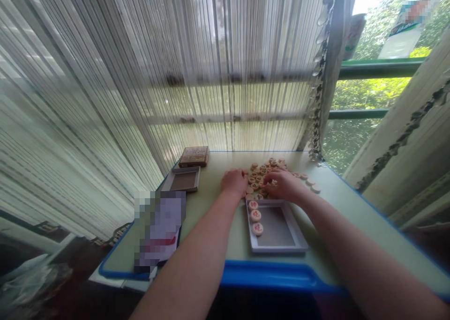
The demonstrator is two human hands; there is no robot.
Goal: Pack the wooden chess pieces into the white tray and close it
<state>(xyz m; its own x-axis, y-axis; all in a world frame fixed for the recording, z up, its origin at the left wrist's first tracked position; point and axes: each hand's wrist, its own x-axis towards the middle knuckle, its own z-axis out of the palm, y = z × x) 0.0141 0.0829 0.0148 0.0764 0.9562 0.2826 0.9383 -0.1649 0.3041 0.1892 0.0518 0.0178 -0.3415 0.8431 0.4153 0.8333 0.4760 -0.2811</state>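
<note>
Homelike room with sheer curtains [225, 43]

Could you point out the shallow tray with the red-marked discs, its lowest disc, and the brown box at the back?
Shallow, pale-rimmed rectangular tray [279, 226]: head view, bare grey floor.
Round wooden disc with red character [258, 228]: head view, top face.
Flat brown rectangular box [194, 155]: head view, upper face.

The person's bare left forearm [198, 252] and bare right forearm [346, 233] look smooth and rounded, broad toward the elbows and narrowing at the wrists. The left hand [235, 182] and right hand [282, 184] are also bare; their fingernails are too small to make out.
</note>
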